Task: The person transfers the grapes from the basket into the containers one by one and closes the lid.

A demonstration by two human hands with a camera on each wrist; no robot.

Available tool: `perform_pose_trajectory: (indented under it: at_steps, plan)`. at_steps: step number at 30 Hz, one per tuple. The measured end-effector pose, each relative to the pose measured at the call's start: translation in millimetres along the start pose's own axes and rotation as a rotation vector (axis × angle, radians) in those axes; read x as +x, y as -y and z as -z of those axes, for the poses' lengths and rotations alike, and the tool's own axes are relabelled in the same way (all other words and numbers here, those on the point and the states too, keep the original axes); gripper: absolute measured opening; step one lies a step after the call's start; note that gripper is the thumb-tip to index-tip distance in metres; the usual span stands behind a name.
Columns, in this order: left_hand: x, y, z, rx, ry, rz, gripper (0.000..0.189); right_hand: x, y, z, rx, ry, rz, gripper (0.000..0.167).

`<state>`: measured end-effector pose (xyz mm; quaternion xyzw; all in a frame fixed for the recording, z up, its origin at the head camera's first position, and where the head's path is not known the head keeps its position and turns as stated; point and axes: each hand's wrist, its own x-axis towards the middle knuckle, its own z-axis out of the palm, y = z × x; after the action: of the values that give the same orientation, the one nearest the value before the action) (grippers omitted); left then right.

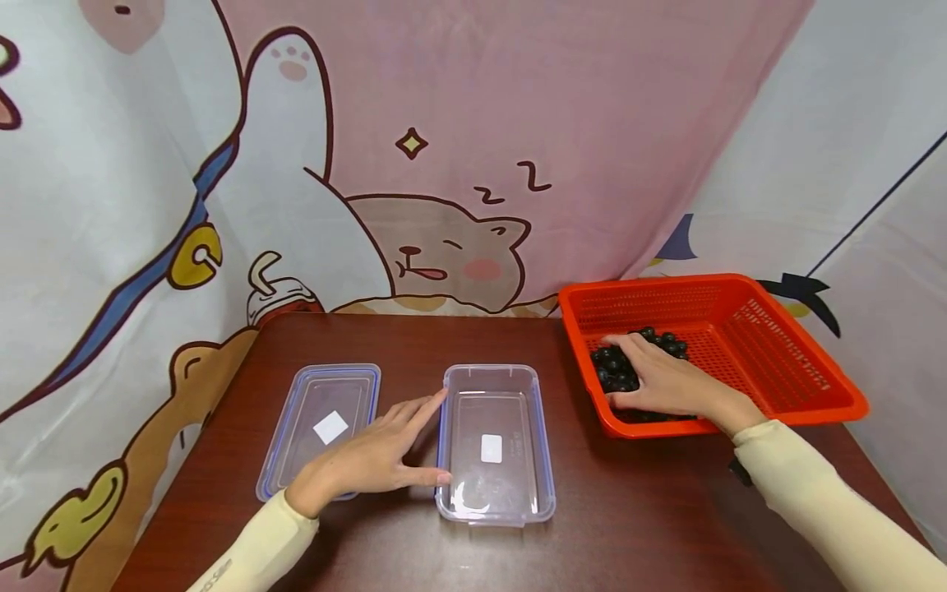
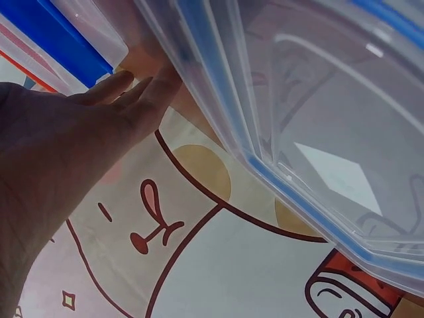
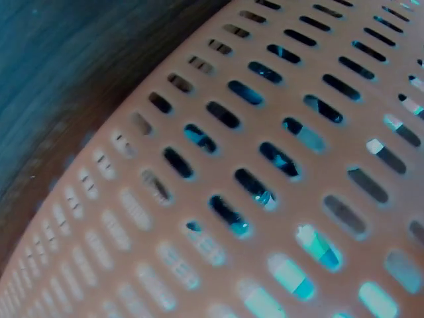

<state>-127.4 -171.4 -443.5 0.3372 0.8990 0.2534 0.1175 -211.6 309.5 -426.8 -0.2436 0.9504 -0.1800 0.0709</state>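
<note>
My left hand (image 1: pixel 381 450) lies at the near left of a clear, blue-edged plastic container (image 1: pixel 494 485), with fingers extended and fingertips and thumb touching its left rim. In the left wrist view, that hand (image 2: pixel 86 126) shows as a dark shape beside the lid. My right hand (image 1: pixel 662 380) reaches into a red plastic basket (image 1: pixel 802 353), over a heap of small black round things (image 1: pixel 614 366) that look like grapes. Its thumb and fingers are spread apart around some of them; the other fingertips are hidden. Only the basket's slotted wall (image 3: pixel 218 139) fills the right wrist view.
Left of the container lies a clear lid (image 1: pixel 296 444) with a blue seal and a white label, partly under my left forearm. Everything stands on a dark brown table (image 1: pixel 592 526). A cartoon-printed cloth (image 1: pixel 577 107) hangs behind it.
</note>
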Motion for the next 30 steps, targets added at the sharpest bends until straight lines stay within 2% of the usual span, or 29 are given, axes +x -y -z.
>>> perform_pose_trajectory:
  at_steps: [5, 9, 13, 19, 23, 27, 30]
  plan:
    - [-0.4, -0.2, -1.4, 0.0, -0.003, 0.001, 0.112, 7.9, 5.0, -2.1, -0.02, 0.06, -0.007, 0.094]
    - [-0.4, -0.7, -2.1, -0.013, -0.005, 0.0, 0.111, 10.8, 9.6, -4.1, 0.006, 0.102, 0.002, 0.103]
    - [-1.1, -0.4, -3.1, -0.013, -0.01, 0.001, 0.111, 11.6, 11.5, -6.7, 0.042, 0.086, 0.033, 0.102]
    - [-3.5, 1.1, -4.3, -0.011, -0.003, 0.02, 0.111, 12.6, 5.5, -8.2, 0.171, 0.047, 0.053, 0.081]
    - [-3.7, 0.6, -4.3, -0.014, 0.001, 0.023, 0.11, 11.7, -1.1, -4.5, 0.271, -0.022, -0.016, 0.06]
    - [-3.2, 0.0, -4.0, -0.016, 0.001, 0.026, 0.11, 10.2, -3.3, 1.5, 0.283, -0.092, -0.047, 0.043]
    - [-3.3, -0.3, -3.5, -0.016, 0.001, 0.026, 0.11, 8.3, -0.6, 9.1, 0.288, -0.129, -0.037, 0.038]
